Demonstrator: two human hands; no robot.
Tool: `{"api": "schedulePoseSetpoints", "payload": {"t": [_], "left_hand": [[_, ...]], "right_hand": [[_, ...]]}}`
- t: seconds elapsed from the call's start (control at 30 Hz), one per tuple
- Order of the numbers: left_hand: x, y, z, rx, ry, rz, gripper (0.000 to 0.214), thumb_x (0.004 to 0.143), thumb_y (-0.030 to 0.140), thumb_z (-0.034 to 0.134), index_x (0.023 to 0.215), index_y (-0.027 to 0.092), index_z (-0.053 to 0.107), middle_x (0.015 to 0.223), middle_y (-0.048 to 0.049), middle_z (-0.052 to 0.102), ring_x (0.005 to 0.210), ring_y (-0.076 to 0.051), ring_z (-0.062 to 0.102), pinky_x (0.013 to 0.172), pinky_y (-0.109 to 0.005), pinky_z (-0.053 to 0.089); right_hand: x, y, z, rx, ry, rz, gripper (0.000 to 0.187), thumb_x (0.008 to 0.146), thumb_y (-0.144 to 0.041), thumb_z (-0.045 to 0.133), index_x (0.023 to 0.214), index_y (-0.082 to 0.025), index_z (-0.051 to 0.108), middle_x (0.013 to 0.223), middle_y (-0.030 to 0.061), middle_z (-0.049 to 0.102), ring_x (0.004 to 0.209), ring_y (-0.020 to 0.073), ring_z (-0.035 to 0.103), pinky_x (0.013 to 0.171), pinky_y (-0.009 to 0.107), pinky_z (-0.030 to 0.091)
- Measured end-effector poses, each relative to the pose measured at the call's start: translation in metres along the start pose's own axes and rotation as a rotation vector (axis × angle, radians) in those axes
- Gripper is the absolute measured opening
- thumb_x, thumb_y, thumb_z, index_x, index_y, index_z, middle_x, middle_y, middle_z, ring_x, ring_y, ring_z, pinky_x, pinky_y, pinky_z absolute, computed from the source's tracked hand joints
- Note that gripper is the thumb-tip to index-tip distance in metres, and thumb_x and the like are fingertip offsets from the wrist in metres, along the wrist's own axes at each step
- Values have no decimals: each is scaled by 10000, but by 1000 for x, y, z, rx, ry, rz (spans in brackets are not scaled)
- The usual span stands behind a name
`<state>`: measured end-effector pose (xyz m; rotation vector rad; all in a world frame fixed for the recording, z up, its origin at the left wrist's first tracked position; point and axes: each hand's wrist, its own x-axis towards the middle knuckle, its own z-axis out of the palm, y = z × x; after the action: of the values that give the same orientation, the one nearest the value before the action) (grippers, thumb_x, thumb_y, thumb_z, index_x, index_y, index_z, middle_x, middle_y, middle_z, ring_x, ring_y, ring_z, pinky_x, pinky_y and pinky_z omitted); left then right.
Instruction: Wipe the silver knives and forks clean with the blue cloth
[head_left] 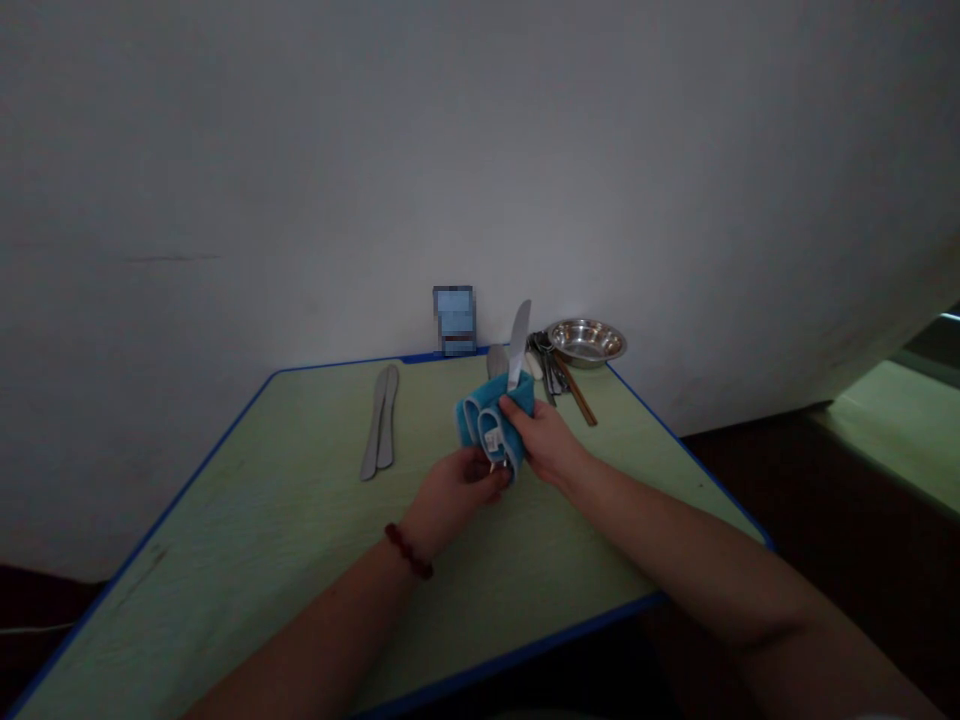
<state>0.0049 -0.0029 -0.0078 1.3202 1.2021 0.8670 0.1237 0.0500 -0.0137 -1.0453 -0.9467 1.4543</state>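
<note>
A table knife (519,345) points upward, its silvery blade rising out of a folded blue cloth (472,412) with a pale edge and a white label. My right hand (551,440) is closed on the cloth, pressing it around the knife with the thumb on top. Below the cloth, my left hand (456,490) has its fingers closed at the knife's lower end; the handle is mostly hidden by cloth and fingers. Two more table knives (381,420) lie side by side on the table to the left of my hands.
Behind the cloth lies a spoon (496,362), partly hidden. Farther right are a heap of cutlery (551,368), wooden chopsticks (581,400) and a shallow metal bowl (589,340). A blurred upright screen (455,320) stands by the wall. The pale table (300,520) has a blue edge.
</note>
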Motion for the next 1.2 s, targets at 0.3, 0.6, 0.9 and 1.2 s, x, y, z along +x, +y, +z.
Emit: {"api": "schedulePoseSetpoints", "payload": {"t": [0.3,0.6,0.9,1.2], "left_hand": [[1,0,1,-45,-31,-93,128,586,238,605,677,164,553,603,4,578,572,-141,560,601,-306,462],[3,-4,1,10,-112,-110,172,607,257,585,697,151,484,610,19,544,579,-123,531,621,-297,439],[4,-8,-1,75,-191,-104,165,614,276,568,677,164,464,609,21,543,596,-133,538,640,-311,428],[3,-11,-3,147,-205,-78,161,626,285,549,678,173,446,633,15,556,622,-139,545,639,-299,424]], "right_hand": [[4,0,-3,22,0,-2,304,549,-424,630,664,-149,570,614,-5,599,519,101,536,533,256,445],[4,-5,-4,26,16,-28,251,567,-399,624,639,-165,573,586,-20,605,506,98,540,517,242,443],[5,-5,-4,63,6,-44,234,573,-387,624,634,-168,571,571,-30,604,489,86,535,509,230,441],[4,-13,-4,105,25,-55,221,577,-361,623,657,-162,568,525,-37,589,478,86,539,518,231,453]]}}
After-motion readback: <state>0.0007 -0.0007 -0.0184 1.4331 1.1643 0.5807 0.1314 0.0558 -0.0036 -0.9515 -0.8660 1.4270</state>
